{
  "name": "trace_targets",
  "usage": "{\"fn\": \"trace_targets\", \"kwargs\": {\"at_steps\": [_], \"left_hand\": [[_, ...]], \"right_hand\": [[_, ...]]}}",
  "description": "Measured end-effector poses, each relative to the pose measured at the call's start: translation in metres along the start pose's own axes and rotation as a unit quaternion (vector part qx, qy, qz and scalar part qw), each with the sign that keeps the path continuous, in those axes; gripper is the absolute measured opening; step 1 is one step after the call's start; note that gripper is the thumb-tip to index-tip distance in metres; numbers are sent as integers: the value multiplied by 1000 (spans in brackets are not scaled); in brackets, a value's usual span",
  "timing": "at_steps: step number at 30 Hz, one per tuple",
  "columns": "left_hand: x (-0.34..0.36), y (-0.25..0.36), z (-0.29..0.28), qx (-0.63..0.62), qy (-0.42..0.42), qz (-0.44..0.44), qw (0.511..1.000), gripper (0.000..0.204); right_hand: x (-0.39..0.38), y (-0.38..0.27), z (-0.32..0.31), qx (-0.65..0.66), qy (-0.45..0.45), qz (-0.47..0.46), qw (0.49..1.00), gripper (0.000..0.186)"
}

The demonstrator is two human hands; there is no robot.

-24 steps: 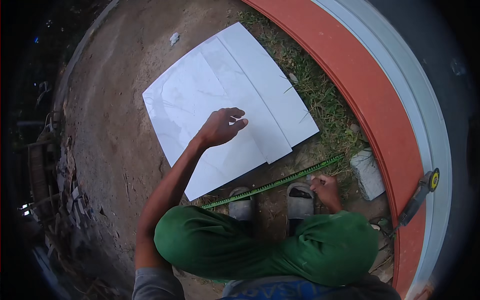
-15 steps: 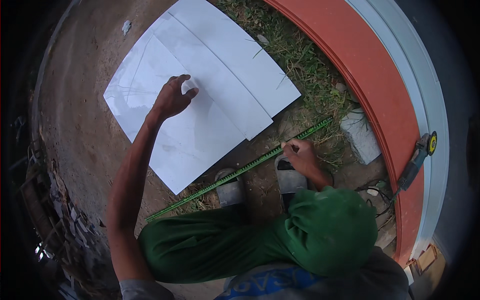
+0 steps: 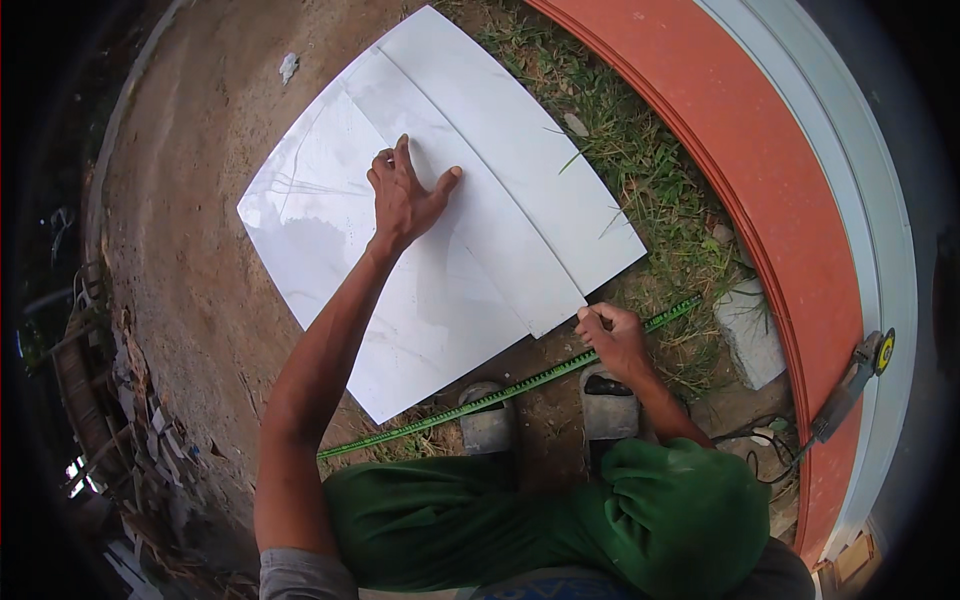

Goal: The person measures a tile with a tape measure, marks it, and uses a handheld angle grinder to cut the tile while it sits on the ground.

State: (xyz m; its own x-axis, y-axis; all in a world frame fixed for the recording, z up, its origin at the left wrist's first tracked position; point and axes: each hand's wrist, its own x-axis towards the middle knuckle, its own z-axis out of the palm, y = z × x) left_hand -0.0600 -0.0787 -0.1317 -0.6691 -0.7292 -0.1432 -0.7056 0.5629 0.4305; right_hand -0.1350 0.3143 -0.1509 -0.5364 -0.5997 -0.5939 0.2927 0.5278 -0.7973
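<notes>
Glossy white sheets with faint grey veining [image 3: 340, 250] lie on the ground before me, like marble-look tiles. One straight edge runs lengthwise across them, with a fainter parallel line beside it. My left hand [image 3: 410, 205] is over the middle of the sheets, thumb and fingers spread, fingertips near the faint line. My right hand [image 3: 620, 345] is closed in a pinch at the near corner by that edge; whatever its fingertips hold is hidden. A green measuring tape [image 3: 545, 377] stretches in front of my sandals and passes under or behind my right hand.
Grass [image 3: 650, 160] and a grey concrete block [image 3: 750, 335] lie to the right, beside a red ledge [image 3: 770, 150]. An angle grinder [image 3: 850, 390] with a cord rests on it. Scrap pieces [image 3: 160, 440] are heaped at left. My sandalled feet [image 3: 487, 420] stand near the sheets.
My right hand has moved from the tape up to the near corner of the white sheets. My left hand has shifted right across them with its fingers more spread. The view has also shifted.
</notes>
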Motion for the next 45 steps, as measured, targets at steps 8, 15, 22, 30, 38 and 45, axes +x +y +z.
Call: {"fn": "trace_targets", "kwargs": {"at_steps": [8, 15, 22, 30, 38, 45], "left_hand": [[29, -11, 25, 134, 73, -72, 986, 119], [32, -10, 42, 198, 3, -52, 979, 116], [24, -40, 22, 145, -30, 40, 988, 109], [-1, 23, 0, 80, -90, -36, 992, 119], [7, 39, 13, 51, 20, -110, 992, 126], [29, 30, 31, 42, 103, -123, 986, 121]], "right_hand": [[14, 2, 13, 61, -31, 25, 997, 38], [-14, 19, -10, 6, 33, -34, 999, 36], [-1, 37, 3, -36, 34, -111, 993, 36], [-7, 24, -7, 61, 48, -46, 996, 35], [0, 13, 5, 60, 13, 11, 998, 39], [1, 7, 6, 78, -4, 17, 997, 39]]}}
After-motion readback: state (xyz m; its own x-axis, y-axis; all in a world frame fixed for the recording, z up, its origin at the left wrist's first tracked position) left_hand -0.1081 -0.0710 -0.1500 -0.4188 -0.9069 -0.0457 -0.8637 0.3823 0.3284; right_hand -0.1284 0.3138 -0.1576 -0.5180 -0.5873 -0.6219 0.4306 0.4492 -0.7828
